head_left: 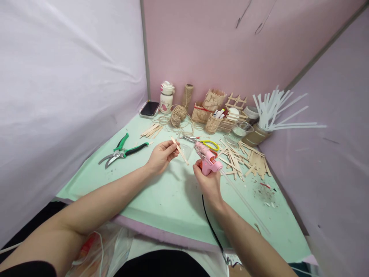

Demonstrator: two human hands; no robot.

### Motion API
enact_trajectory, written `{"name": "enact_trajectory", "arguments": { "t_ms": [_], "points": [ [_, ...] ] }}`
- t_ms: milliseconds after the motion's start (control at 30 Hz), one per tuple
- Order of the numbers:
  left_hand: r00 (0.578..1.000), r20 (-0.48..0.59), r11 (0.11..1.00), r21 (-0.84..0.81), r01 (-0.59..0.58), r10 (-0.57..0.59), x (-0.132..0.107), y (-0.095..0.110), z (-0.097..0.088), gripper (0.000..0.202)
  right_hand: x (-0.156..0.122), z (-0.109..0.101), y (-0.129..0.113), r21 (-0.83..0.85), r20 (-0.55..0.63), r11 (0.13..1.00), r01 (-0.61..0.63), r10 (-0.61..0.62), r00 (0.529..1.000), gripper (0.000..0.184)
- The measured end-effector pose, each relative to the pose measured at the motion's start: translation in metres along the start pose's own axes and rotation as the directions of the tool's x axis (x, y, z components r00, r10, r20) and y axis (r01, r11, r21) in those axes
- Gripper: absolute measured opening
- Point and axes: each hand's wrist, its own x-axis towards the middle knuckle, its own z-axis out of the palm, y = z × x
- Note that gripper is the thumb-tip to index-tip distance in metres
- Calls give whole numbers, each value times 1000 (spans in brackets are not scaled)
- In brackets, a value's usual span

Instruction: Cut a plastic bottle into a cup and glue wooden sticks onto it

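Between the thumb and fingers of my left hand [163, 156] is a wooden craft stick [181, 152], held at a slant above the table. My right hand [210, 184] is wrapped round the grip of a pink glue gun [208, 157], whose nozzle end points away from me and toward the left. A long clear glue stick [245, 201] runs out of the gun's back, and a black cord hangs below my hand. Just beyond the gun lie scissors with yellow handles [210, 144], partly hidden by it. The stick and the gun are apart.
Green-handled pruning shears [118, 153] lie at the left. Loose craft sticks [232, 159] are scattered at the right. Along the back stand a white bottle [166, 98], a twine ball [178, 115], a clear cup [238, 131] and a holder of white glue sticks [256, 135].
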Motion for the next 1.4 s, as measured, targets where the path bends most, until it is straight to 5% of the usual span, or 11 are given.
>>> {"name": "enact_trajectory", "arguments": {
  "t_ms": [367,1400],
  "points": [
    [1000,-13,999,41,-4,4,-2,2,3,31,-4,1,4,39,123,999,21,-25,992,24],
    [986,25,986,37,165,-166,-7,-6,7,33,-8,4,15,32,266,999,42,-49,963,16]
  ]
}}
